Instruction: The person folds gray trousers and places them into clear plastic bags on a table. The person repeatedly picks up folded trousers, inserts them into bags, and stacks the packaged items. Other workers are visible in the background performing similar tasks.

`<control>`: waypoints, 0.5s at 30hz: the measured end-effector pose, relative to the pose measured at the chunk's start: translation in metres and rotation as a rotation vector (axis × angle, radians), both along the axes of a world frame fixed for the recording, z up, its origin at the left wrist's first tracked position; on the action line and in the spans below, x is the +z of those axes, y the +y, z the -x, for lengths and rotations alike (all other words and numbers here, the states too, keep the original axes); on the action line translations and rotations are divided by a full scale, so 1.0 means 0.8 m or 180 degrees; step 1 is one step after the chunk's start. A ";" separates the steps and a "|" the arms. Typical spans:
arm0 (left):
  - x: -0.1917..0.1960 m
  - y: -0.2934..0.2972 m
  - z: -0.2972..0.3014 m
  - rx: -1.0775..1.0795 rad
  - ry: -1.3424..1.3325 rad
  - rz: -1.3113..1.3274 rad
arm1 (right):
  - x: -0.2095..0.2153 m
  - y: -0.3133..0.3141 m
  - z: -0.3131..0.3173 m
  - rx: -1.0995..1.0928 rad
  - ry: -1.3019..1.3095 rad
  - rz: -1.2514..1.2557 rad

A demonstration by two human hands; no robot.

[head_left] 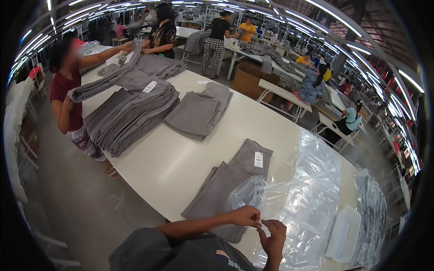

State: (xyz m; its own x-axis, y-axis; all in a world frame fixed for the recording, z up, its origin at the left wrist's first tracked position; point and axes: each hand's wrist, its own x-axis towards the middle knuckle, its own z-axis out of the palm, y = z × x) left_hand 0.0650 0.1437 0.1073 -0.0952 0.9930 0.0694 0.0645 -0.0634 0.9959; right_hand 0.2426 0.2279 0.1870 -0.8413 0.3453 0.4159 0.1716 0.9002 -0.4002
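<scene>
My left hand [247, 217] and my right hand [274, 235] meet at the table's near edge, thumbs and fingers pinched close together. Whatever lies between the fingertips is too small to make out. Just beyond them, a crumpled clear plastic bag [246, 192] lies partly over folded grey trousers [217, 185] with a white hang tag [258, 159]. My left forearm crosses in front of the trousers' lower part. To the right of my hands, clear plastic bags [314, 180] are spread flat on the table.
A white plastic basket [343, 235] stands at the right, beside more clear plastic bags [368, 212]. Farther left lie a folded grey garment [199, 110] and a tall stack of grey trousers [131, 117]. A person in maroon [68, 90] holds up grey trousers there; others work behind.
</scene>
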 end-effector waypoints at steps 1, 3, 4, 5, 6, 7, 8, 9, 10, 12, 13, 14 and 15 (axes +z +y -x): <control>0.001 0.004 -0.001 0.0032 0.0010 0.0029 | -0.003 -0.003 0.006 -0.0023 0.0042 -0.0043; 0.003 0.006 0.002 -0.0047 -0.0179 0.0220 | -0.006 -0.002 0.005 -0.0057 0.0224 -0.0018; 0.005 0.004 0.004 -0.0157 -0.0379 0.0389 | -0.008 -0.001 0.004 -0.0066 0.0204 0.0010; 0.007 0.003 0.005 -0.0266 -0.0580 0.0557 | -0.011 0.002 0.003 -0.0075 0.0182 0.0037; 0.009 0.002 0.005 -0.0325 -0.0812 0.0647 | -0.013 0.005 0.001 -0.0083 0.0161 0.0064; 0.010 0.001 0.003 -0.0386 -0.1043 0.0734 | -0.016 0.007 -0.001 -0.0094 0.0187 0.0040; 0.010 0.001 0.003 -0.0446 -0.1275 0.0820 | -0.018 0.009 -0.002 -0.0104 0.0213 0.0016; 0.009 0.002 0.005 -0.0523 -0.1385 0.0815 | -0.020 0.011 -0.003 -0.0114 0.0239 -0.0007; 0.007 0.003 0.006 -0.0599 -0.1509 0.0811 | -0.019 0.011 -0.002 -0.0170 0.0301 -0.0015; 0.005 0.005 0.007 -0.0649 -0.1657 0.0900 | -0.016 0.010 -0.002 -0.0279 0.0426 -0.0030; 0.011 0.005 0.005 -0.0640 -0.1686 0.0998 | -0.020 0.012 -0.003 -0.0326 0.0428 0.0070; 0.014 0.006 0.003 -0.0630 -0.1713 0.1095 | -0.028 0.014 -0.005 -0.0374 0.0432 0.0169; 0.013 0.007 0.002 -0.0659 -0.1723 0.1091 | -0.032 0.016 -0.006 -0.0422 0.0436 0.0267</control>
State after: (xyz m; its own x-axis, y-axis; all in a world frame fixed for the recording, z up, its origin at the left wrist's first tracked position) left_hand 0.0631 0.1492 0.1178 0.1670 0.9519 -0.2569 -0.4290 0.3048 0.8503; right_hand 0.2477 0.2407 0.1616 -0.7237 0.4876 0.4884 0.2253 0.8358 -0.5006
